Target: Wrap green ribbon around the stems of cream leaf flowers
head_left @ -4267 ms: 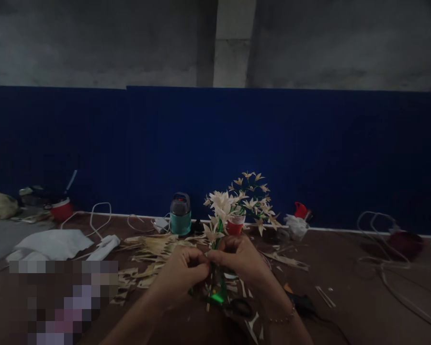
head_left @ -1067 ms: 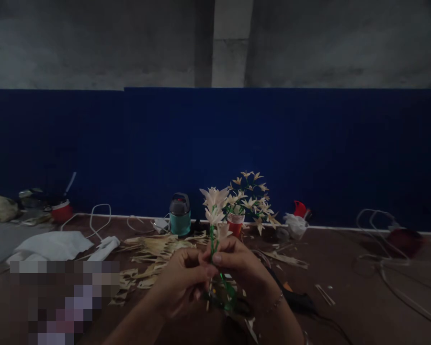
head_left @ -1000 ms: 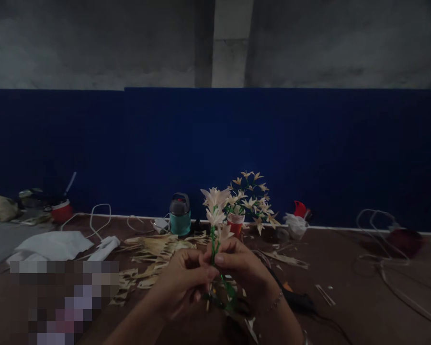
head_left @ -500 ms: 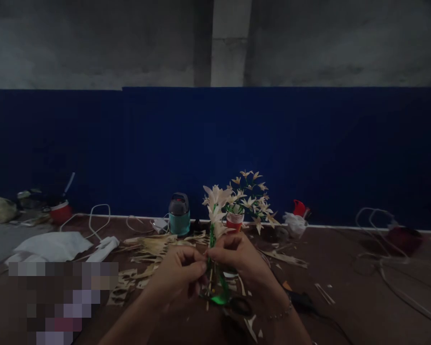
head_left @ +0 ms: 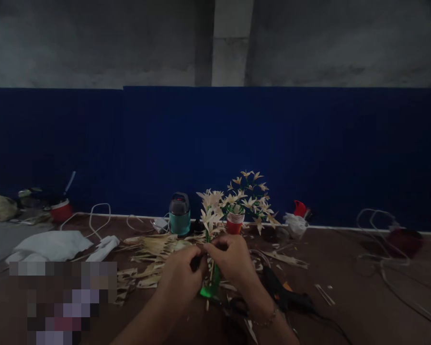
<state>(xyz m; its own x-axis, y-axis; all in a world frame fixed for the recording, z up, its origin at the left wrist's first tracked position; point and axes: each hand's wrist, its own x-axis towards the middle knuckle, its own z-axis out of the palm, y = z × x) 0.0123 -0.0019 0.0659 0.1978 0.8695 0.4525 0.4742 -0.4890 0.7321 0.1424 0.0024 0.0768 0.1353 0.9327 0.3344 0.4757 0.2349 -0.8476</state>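
My left hand (head_left: 185,270) and my right hand (head_left: 233,256) meet at the green stem of a pale flower spray (head_left: 210,211), with fingers pinched round it. The blossoms rise above my fingertips, and thin stem ends show below them. Green tape (head_left: 210,290) hangs under the hands. Black-handled scissors (head_left: 239,305) lie beneath my right wrist. Behind the spray, a red cup (head_left: 234,222) holds more pale flowers (head_left: 253,201) on green stems. Dried husk pieces (head_left: 151,247) are spread left of the hands.
A black glue gun (head_left: 290,297) with a cord lies right of my right wrist. Toward the back stand a teal bottle (head_left: 180,215) and a white plastic bag (head_left: 295,225). White cloth (head_left: 52,245) and a red container (head_left: 61,211) are at left. A blue panel (head_left: 215,143) rises behind.
The flower spray has tilted and shifted slightly left and down. My right hand has moved left, uncovering more of the glue gun. The green tape has shifted left.
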